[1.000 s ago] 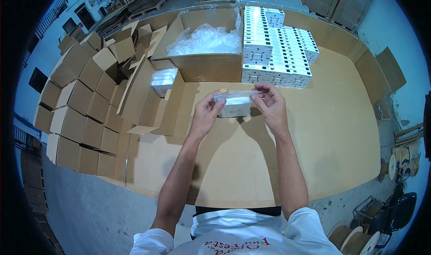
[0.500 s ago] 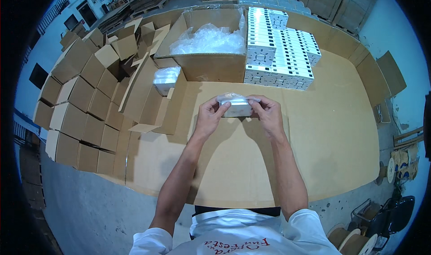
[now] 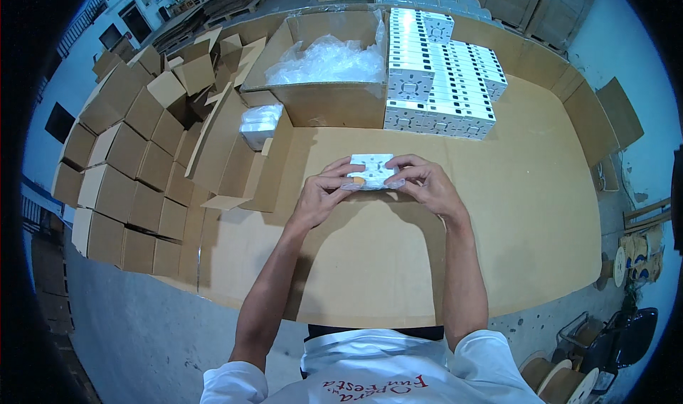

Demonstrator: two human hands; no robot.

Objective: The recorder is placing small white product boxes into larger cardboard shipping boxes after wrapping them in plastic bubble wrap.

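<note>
While both hands grasp it, the white plastic part [image 3: 372, 171] hangs above the bench [image 3: 541, 212].
Left hand [image 3: 321, 194] and right hand [image 3: 425, 183] pinch its ends; long axis left-right, broad face up.

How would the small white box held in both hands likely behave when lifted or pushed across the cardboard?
The small white box probably feels light: fingertips of the left hand and right hand alone carry it. Its flat faces and square corners suggest it slides rather than rolls. It looks fairly stiff, since like boxes sit in a neat white stack without sagging.
</note>
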